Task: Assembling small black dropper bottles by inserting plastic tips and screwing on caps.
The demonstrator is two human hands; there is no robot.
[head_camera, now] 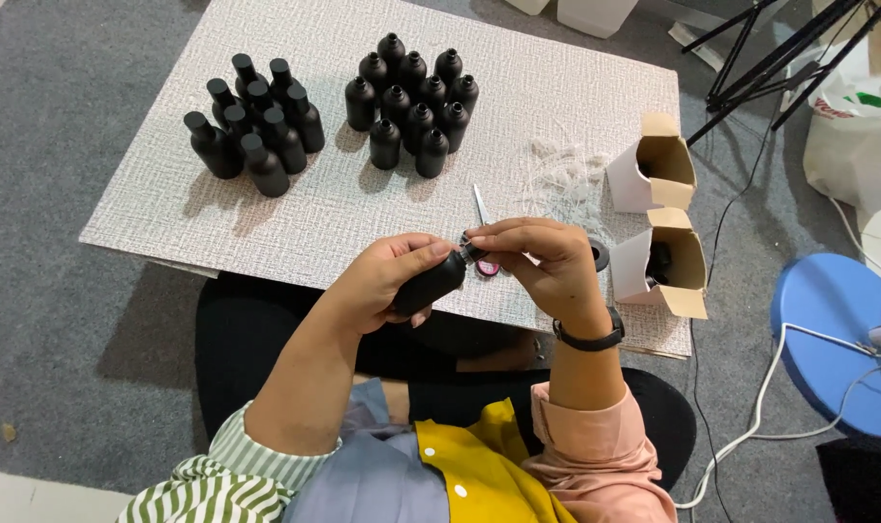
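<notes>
Lying under everything, the pale textured board bench (pixel 295 208) carries two clusters of matte black plastic bottles (pixel 411 102) beyond the hands. Left hand (pixel 387 281) clamps one black bottle (pixel 431 283) at its near edge; right hand (pixel 542 261) pinches the neck.

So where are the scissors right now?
The scissors lie on the textured board, just beyond the right hand, below the nearer cluster of black bottles.

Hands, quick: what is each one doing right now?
Left hand: closed around a black bottle.
Right hand: fingers pinched at the bottle's neck.
</notes>
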